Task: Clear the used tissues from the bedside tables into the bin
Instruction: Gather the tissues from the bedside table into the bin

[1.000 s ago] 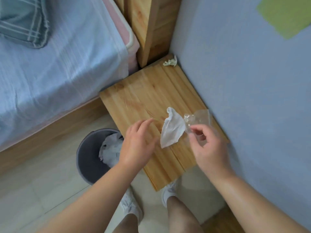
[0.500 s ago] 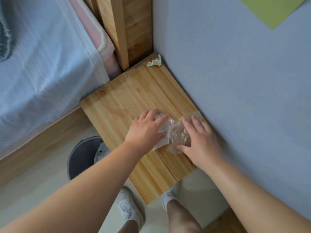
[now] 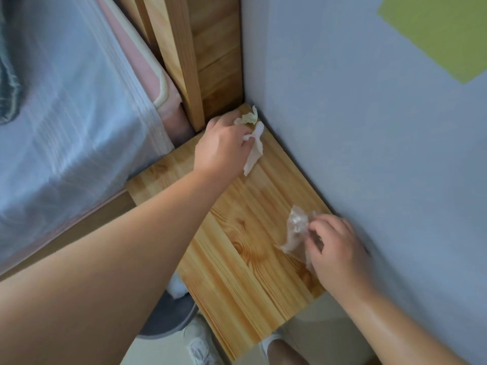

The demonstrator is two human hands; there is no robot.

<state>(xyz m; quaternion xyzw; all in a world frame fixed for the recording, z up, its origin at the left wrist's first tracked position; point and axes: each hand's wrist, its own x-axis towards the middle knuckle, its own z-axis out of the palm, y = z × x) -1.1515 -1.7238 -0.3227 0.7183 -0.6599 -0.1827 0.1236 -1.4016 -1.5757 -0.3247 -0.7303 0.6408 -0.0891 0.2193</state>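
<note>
**Bundle split; left hand gone to the corner scrap**

Gripping a white tissue [image 3: 254, 151] in the left hand [image 3: 224, 147], with fingers curled round its top and the loose tail hanging down to the tabletop [image 3: 237, 259]. Now at upper centre of the frame, against the crumpled yellowish tissue [image 3: 247, 118] in the far corner; touching it or just short of it, cannot tell which. Half a second ago: pressed beside the right hand at mid-tabletop, on tissue and plastic together. Since then parted from it and carried up to the corner.

Pinching a clear plastic wrapper [image 3: 296, 230] in the right hand [image 3: 340, 254], lower right of the frame, near the wall [image 3: 369, 127]. Shifted little from the earlier view.

Judged: tissue now separated from plastic. Next, probably, gathering the corner scrap into the same left grip. Risk there: letting the first tissue slip while closing on the second.

Outward: bin [image 3: 171, 317] at lower left, mostly hidden under the left forearm [image 3: 131, 246], with white paper [image 3: 175, 284] already showing inside. Bed [image 3: 66, 114] along the left edge, wooden headboard [image 3: 210, 61] at top centre.

Neither tissue binned yet; both to be carried down to lower left.
</note>
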